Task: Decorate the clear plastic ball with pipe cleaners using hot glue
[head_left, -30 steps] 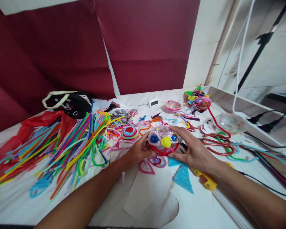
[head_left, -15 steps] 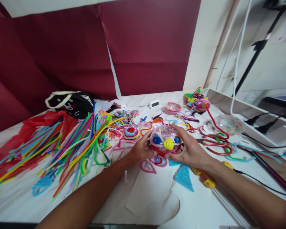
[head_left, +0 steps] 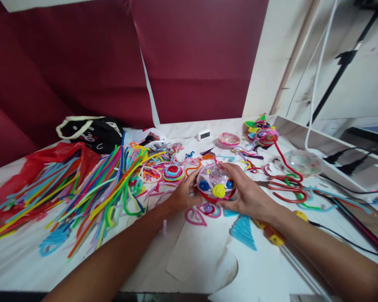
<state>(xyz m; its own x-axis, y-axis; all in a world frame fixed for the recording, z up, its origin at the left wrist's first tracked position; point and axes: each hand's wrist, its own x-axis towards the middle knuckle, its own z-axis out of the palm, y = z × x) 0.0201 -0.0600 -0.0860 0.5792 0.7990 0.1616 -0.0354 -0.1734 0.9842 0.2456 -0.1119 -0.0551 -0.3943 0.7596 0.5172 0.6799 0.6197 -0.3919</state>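
Note:
Between my two hands is a clear plastic ball (head_left: 214, 178) edged with pink and red pipe cleaner, with two blue knobs and a yellow coil nose on its front. My left hand (head_left: 186, 193) grips its left side, while my right hand (head_left: 248, 189) wraps round the right side and lower edge. Just below it on the table lie a pink loop-shaped piece (head_left: 195, 217) with a purple centre beside it and a blue flat pipe-cleaner triangle (head_left: 243, 233). A yellow glue gun (head_left: 272, 235) is partly hidden under my right forearm.
Bundles of coloured pipe cleaners (head_left: 103, 188) and a red plastic bag (head_left: 59, 155) cover the left. Red-handled scissors (head_left: 286, 186), a clear half shell (head_left: 304, 162) and a decorated figure (head_left: 263, 132) sit to the right. A small white clock (head_left: 203, 135) stands at the back.
The ball has shifted slightly left in the picture and turned a little, with both hands still around it. The view has moved slightly; the things on the table look unmoved.

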